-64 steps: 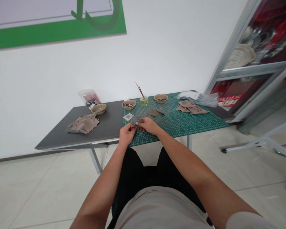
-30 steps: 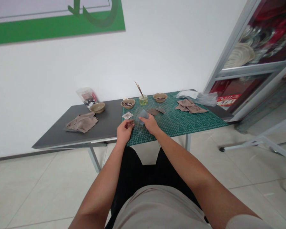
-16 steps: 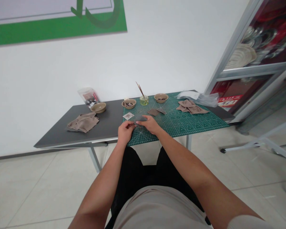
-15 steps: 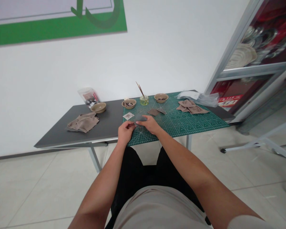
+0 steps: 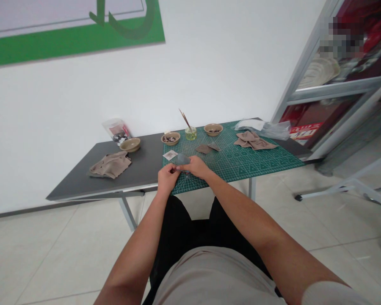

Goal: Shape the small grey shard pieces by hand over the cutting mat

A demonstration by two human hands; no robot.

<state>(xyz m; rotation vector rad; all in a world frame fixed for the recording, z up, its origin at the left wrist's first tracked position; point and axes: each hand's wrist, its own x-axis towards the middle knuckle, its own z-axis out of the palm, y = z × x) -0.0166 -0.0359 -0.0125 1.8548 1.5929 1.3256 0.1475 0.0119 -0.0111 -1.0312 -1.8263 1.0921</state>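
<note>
Over the front edge of the green cutting mat, my right hand holds a thin grey piece between thumb and fingers. My left hand is closed in a pinch, its fingertips touching those of my right hand; whatever it grips is too small to make out. A white square card lies just beyond my hands. Right of it are a brown piece and a grey square. Bowls with small dark pieces flank a glass jar holding thin sticks.
Beige cloths lie at the left and right. An empty-looking bowl stands by a clear bag. More plastic lies at the back right. A white wall rises behind the table.
The grey piece has tilted up and shifted slightly left in my right hand. My hands have come closer together, and the view has shifted slightly.
</note>
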